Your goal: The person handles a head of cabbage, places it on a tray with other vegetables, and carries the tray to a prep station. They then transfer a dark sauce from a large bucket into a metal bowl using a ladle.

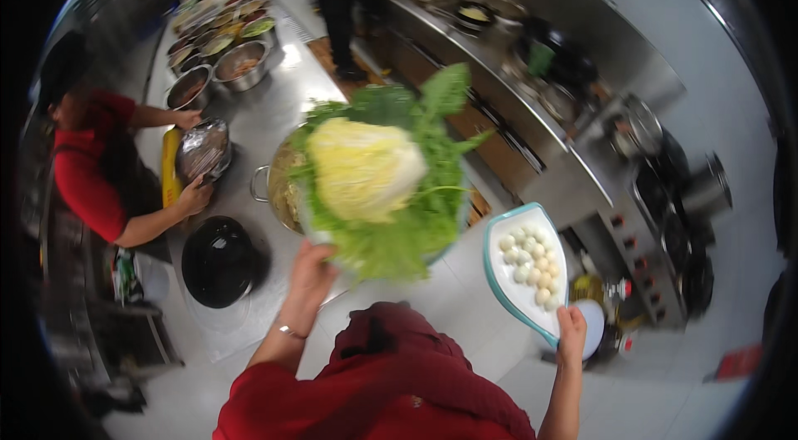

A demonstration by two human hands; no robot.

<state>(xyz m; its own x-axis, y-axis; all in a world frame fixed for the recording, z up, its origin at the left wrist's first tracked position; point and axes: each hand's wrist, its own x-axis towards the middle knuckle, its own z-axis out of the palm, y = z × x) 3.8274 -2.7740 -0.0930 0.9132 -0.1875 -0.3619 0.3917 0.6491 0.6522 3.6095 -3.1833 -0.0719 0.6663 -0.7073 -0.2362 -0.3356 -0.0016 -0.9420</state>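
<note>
My left hand grips the near rim of a large plate heaped with leafy greens, most of the plate hidden under them. A piece of napa cabbage lies on top. Out to the right, my right hand holds one end of a leaf-shaped dish, white inside with a teal rim. Small peeled eggs or similar white and cream balls lie in it. Behind the greens, partly covered, a steel pot with a loop handle stands on the steel table.
On the steel table are a black bowl and steel bowls of food. At left a co-worker holds a foil-covered dish. Another person stands farther back. Stoves with pans and oil bottles are at right.
</note>
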